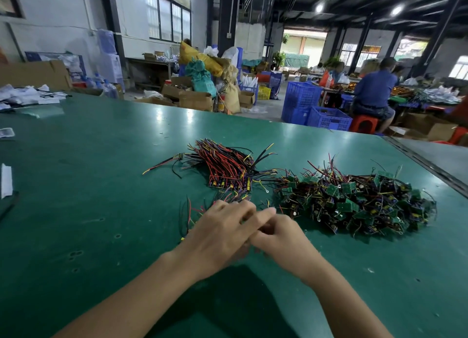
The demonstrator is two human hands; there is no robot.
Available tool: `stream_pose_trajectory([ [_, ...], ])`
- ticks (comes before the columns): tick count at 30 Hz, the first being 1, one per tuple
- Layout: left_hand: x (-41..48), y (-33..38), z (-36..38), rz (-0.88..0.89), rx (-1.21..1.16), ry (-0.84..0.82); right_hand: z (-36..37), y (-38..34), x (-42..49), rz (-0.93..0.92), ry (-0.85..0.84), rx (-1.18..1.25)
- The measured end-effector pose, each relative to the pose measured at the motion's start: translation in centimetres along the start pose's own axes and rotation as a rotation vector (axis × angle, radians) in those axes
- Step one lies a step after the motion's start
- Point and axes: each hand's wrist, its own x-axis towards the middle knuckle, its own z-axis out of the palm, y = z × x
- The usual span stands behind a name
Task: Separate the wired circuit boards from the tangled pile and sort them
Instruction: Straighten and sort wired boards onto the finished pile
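The tangled pile of wired circuit boards (354, 203) lies on my right on the green table (101, 185), near enough to pull from; the sorted bundle (228, 170) sits beyond my hands, just left of the pile, its red, black and yellow wires combed one way, so I judge that finished pieces go there; a small bunch of wires (188, 211) fans out from under my left hand (222, 231), probably the piece I am working free. My right hand (281, 234) meets the left at the fingertips, both close together low over the table; the fingers are bent and blurred, and whether they pinch a board or wire I cannot tell.
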Motion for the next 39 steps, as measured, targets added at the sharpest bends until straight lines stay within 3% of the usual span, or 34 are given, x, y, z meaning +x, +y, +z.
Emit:
stream_pose_trajectory([
  [5, -0.7, -1.8, 0.8, 0.003, 0.156, -0.036, -1.8, 1.1, -0.4, 0.231, -0.102, 0.461],
  [11, -1.5, -2.9, 1.0, -0.189, 0.082, -0.159, -4.0, 2.3, 0.0, 0.49, 0.014, 0.765],
  [18, -3.6, -4.7, 2.3, -0.63, -0.175, 0.132, -6.9, 4.0, 0.5, 0.508, 0.176, 1.144],
  [21, -4.4, -4.9, 3.1, -0.76, -0.246, 0.175, -7.2, 4.5, 0.8, 0.433, 0.405, 1.193],
  [23, -4.9, -4.9, 3.6, -0.794, -0.29, 0.148, -7.1, 5.0, 0.9, 0.36, 0.601, 1.057],
  [25, -5.2, -4.8, 4.1, -0.787, -0.296, 0.109, -6.8, 5.6, 0.6, 0.284, 0.69, 0.62],
  [27, -5.4, -4.7, 4.5, -0.782, -0.269, 0.081, -6.2, 6.3, 0.1, 0.189, 0.605, 0.037],
  [29, -5.4, -4.7, 4.7, -0.793, -0.25, 0.046, -5.0, 6.5, -0.3, 0.08, 0.46, -0.321],
  [32, -5.5, -4.5, 5.0, -0.782, -0.236, 0.001, -3.4, 6.7, -0.8, 0.002, 0.396, -0.572],
  [35, -5.7, -4.2, 5.2, -0.762, -0.224, -0.033, -2.4, 6.5, -0.7, 0.07, 0.298, -0.827],
  [39, -5.9, -4.0, 5.3, -0.752, -0.233, -0.076, -1.7, 6.2, -0.5, 0.128, 0.224, -0.894],
])
